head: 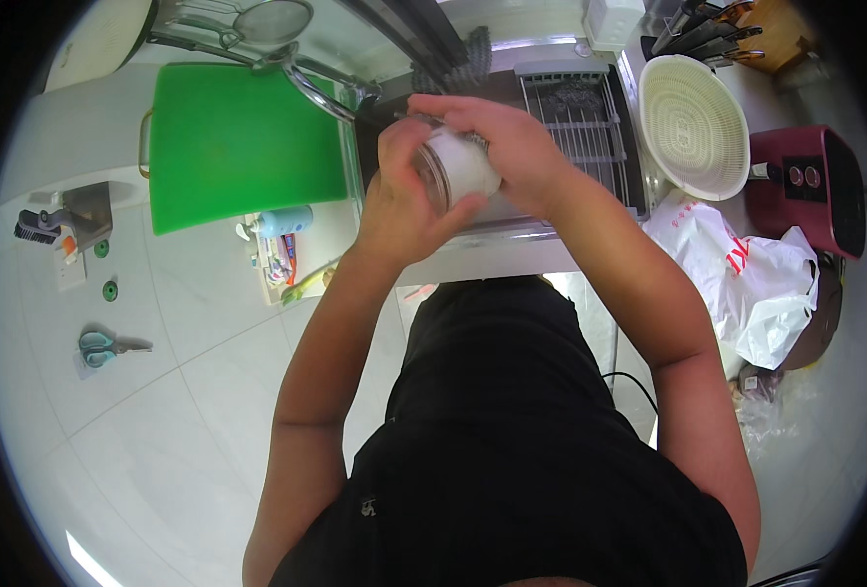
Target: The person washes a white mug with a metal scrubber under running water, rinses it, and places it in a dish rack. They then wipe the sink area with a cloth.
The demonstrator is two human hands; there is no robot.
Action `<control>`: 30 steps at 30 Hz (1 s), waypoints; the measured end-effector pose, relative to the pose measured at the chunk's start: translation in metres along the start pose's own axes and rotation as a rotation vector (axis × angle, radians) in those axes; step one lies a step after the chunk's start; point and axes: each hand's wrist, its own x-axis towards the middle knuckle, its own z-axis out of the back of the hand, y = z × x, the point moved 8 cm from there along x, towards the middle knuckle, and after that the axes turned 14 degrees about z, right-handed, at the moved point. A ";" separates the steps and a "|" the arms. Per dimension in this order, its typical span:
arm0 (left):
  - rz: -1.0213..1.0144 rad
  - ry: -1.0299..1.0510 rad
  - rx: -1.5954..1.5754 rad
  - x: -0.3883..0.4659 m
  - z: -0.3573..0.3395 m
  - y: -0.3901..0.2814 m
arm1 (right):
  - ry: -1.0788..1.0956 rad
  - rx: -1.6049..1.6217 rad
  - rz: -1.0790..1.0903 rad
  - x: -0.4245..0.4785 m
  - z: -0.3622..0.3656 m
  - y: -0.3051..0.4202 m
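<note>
Above the sink [498,241], both hands hold a clear jar [465,163] that looks whitish inside, tilted on its side. My left hand [401,202] wraps its ridged neck end, with the thumb along the near side. My right hand [510,143] curls over the far side and the other end, its fingers reaching toward the left fingertips. Something grey and textured shows under the right fingers; what it is cannot be made out. The curved chrome faucet [316,94] ends just left of the hands.
A green cutting board [246,147] lies left of the sink, a wire drying rack [587,139] inside it at right. Further right are a white plastic colander [690,125], a dark red appliance [804,183], a white plastic bag [734,271] and several knives [709,40].
</note>
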 end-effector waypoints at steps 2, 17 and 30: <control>-0.082 0.013 0.001 0.000 0.001 -0.005 | -0.029 0.228 -0.163 0.000 0.002 -0.010; 0.691 -0.041 -1.503 -0.008 -0.041 0.009 | -0.379 0.526 0.181 0.006 0.014 0.000; 0.922 -0.006 -1.123 -0.012 -0.035 0.023 | -0.318 -0.495 0.293 -0.016 0.004 -0.011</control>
